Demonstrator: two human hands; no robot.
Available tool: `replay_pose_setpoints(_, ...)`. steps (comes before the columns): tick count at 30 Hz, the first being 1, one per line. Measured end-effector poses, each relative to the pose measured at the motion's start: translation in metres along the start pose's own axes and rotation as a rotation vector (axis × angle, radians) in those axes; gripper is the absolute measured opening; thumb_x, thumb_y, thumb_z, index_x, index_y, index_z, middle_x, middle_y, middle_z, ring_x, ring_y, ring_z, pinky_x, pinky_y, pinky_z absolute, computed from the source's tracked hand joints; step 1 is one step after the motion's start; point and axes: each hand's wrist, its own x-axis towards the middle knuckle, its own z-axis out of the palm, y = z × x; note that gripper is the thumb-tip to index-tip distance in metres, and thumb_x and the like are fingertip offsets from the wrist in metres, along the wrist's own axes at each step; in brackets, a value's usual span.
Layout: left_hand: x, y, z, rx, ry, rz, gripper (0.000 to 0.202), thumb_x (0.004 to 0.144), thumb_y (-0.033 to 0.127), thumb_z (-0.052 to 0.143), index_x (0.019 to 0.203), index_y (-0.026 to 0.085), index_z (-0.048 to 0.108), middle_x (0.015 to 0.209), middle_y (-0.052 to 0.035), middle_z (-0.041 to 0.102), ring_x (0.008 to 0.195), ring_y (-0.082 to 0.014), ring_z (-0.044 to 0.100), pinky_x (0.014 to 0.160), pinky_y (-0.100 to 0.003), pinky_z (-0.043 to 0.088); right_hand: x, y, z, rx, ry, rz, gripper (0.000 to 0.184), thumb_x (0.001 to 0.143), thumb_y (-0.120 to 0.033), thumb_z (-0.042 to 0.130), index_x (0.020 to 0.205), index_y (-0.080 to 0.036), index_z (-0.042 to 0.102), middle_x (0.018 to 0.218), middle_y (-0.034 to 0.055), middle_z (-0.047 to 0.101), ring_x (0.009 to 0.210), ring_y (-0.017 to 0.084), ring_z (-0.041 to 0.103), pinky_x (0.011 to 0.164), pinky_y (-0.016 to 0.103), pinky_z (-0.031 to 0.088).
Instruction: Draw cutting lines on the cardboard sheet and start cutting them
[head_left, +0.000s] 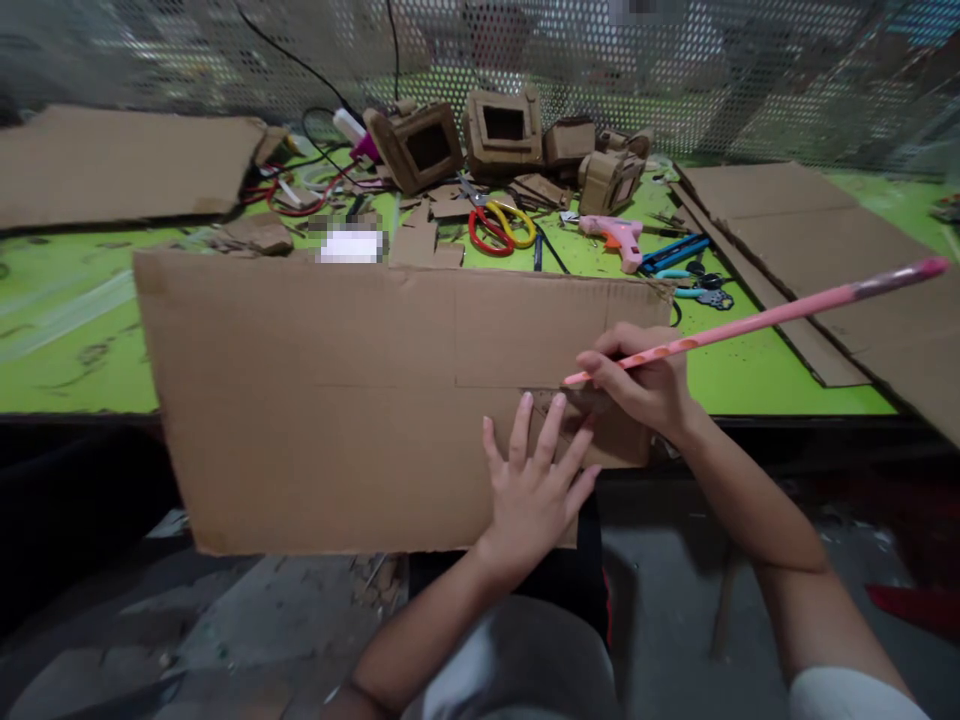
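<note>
A large brown cardboard sheet (pixel 322 460) lies over the front edge of the table and overhangs it toward me. Thin pencil lines on it form part of a rectangle. Flat on the sheet, fingers spread, rests my left hand (pixel 534 485). My right hand (pixel 649 380) grips a pink pencil (pixel 757 320) near its point, which touches the cardboard along a drawn line just above my left fingertips. Between the hands is a dark, shiny patch that I cannot make out clearly.
Behind the sheet on the green table (pixel 67 300) are scissors (pixel 501 228), a pink glue gun (pixel 615 238), a blue cutter (pixel 675 255) and several small cardboard box shapes (pixel 504 130). More cardboard lies left (pixel 120 165) and right (pixel 795 220). A perforated metal screen (pixel 720 90) stands at the back.
</note>
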Motion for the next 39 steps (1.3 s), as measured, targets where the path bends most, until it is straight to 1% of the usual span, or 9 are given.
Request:
replay_pose_setpoints(3,0.0,0.0,0.0,0.003,0.001,-0.004,0.056,0.085,0.047,0.058,0.137,0.032,0.046,0.146,-0.0065,0.045,0.147,-0.0273,0.005,0.115,-0.058,0.001,0.003,0.0,-0.002,-0.016,-0.101,-0.021,0.043,0.085,-0.053,0.056,0.06,-0.018,0.055,0.049,-0.0019,0.054,0.043,0.007,0.044,0.043,0.023,0.029)
replay_pose_setpoints(6,0.001,0.0,0.0,0.0,0.001,-0.002,0.056,0.085,0.047,0.058,0.138,0.032,0.046,0.145,-0.0068,0.045,0.147,-0.0274,0.006,0.115,-0.058,0.001,0.004,0.0,-0.002,-0.012,-0.108,-0.019,0.045,0.083,-0.056,0.056,0.059,-0.018,0.056,0.047,-0.0027,0.051,0.041,0.006,0.04,0.043,0.023,0.027)
replay_pose_setpoints(10,0.001,0.0,0.0,-0.006,-0.003,-0.003,0.053,0.086,0.047,0.057,0.136,0.032,0.047,0.143,-0.0071,0.048,0.147,-0.027,0.005,0.115,-0.059,0.001,0.004,0.001,0.0,-0.026,-0.092,-0.056,0.043,0.082,-0.052,0.06,0.058,-0.017,0.056,0.046,-0.0034,0.05,0.041,0.006,0.036,0.043,0.023,0.025)
replay_pose_setpoints(19,-0.001,0.001,0.002,0.002,0.003,-0.005,0.057,0.087,0.047,0.055,0.141,0.032,0.041,0.148,-0.0059,0.041,0.147,-0.0268,0.004,0.115,-0.058,-0.001,0.006,-0.004,0.0,0.052,-0.135,-0.015,0.034,0.081,-0.047,0.064,0.064,-0.017,0.06,0.049,-0.0045,0.052,0.042,0.006,0.038,0.043,0.021,0.027)
replay_pose_setpoints(22,-0.001,0.001,0.002,-0.001,-0.001,-0.004,0.056,0.088,0.047,0.054,0.14,0.032,0.041,0.147,-0.0071,0.043,0.147,-0.0274,0.004,0.115,-0.059,-0.001,0.007,-0.003,0.0,0.049,-0.152,-0.008,0.03,0.081,-0.042,0.066,0.065,-0.017,0.06,0.051,-0.0045,0.054,0.043,0.005,0.04,0.044,0.02,0.028)
replay_pose_setpoints(26,0.0,0.001,0.001,-0.004,0.004,-0.005,0.054,0.088,0.047,0.055,0.138,0.031,0.045,0.144,-0.0083,0.047,0.147,-0.0276,0.004,0.114,-0.06,0.0,0.012,-0.005,0.001,0.026,-0.223,0.008,0.032,0.081,-0.042,0.065,0.065,-0.015,0.06,0.054,-0.0036,0.056,0.046,0.005,0.043,0.046,0.02,0.029)
replay_pose_setpoints(33,0.001,0.001,-0.002,-0.031,-0.009,-0.014,0.051,0.088,0.046,0.054,0.137,0.03,0.047,0.144,-0.0111,0.047,0.147,-0.0273,0.004,0.114,-0.06,0.003,0.04,-0.018,0.003,-0.115,-0.446,-0.07,0.033,0.083,-0.041,0.064,0.064,-0.014,0.06,0.055,-0.0023,0.056,0.052,0.007,0.043,0.053,0.022,0.027)
replay_pose_setpoints(36,0.0,0.001,-0.002,-0.028,-0.009,-0.009,0.051,0.089,0.046,0.053,0.137,0.03,0.048,0.143,-0.0112,0.047,0.147,-0.0267,0.003,0.114,-0.06,0.002,0.045,-0.019,0.002,-0.093,-0.476,-0.103,0.033,0.084,-0.038,0.063,0.062,-0.013,0.058,0.055,-0.0022,0.056,0.053,0.007,0.041,0.054,0.023,0.027)
replay_pose_setpoints(39,0.0,0.001,-0.002,-0.026,-0.01,-0.006,0.05,0.089,0.045,0.053,0.136,0.03,0.048,0.144,-0.0111,0.047,0.147,-0.0265,0.003,0.114,-0.06,0.002,0.044,-0.016,-0.001,-0.061,-0.473,-0.083,0.032,0.085,-0.038,0.062,0.066,-0.013,0.061,0.057,-0.0015,0.058,0.054,0.007,0.043,0.055,0.023,0.029)
